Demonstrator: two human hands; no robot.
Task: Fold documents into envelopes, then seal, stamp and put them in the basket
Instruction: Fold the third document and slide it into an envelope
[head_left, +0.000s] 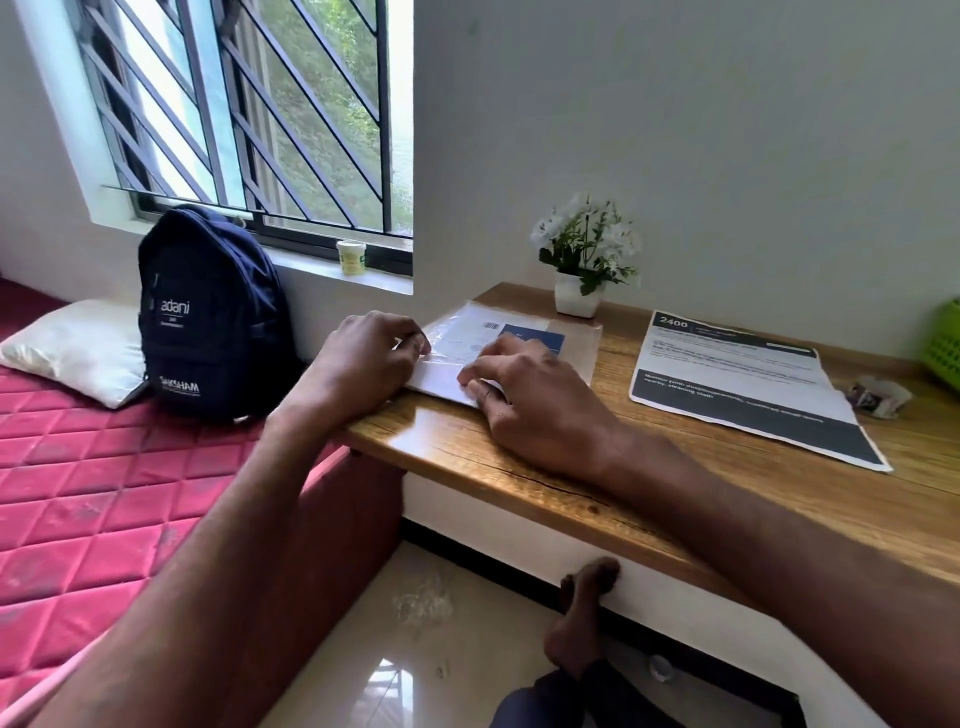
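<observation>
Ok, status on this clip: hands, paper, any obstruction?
Left hand pinching folded paper, right hand pressing the fold. Brown envelope underneath. Green basket far right, path unobstructed.

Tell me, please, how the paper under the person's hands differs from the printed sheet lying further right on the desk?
The folded paper is plain white on its near part, doubled over and pressed by the left hand and right hand; the printed sheet lies open, untouched, with dark bands at top and bottom. The folded paper sits at the desk's left end, the printed sheet nearer the green basket. Both lie on the desk.
</observation>
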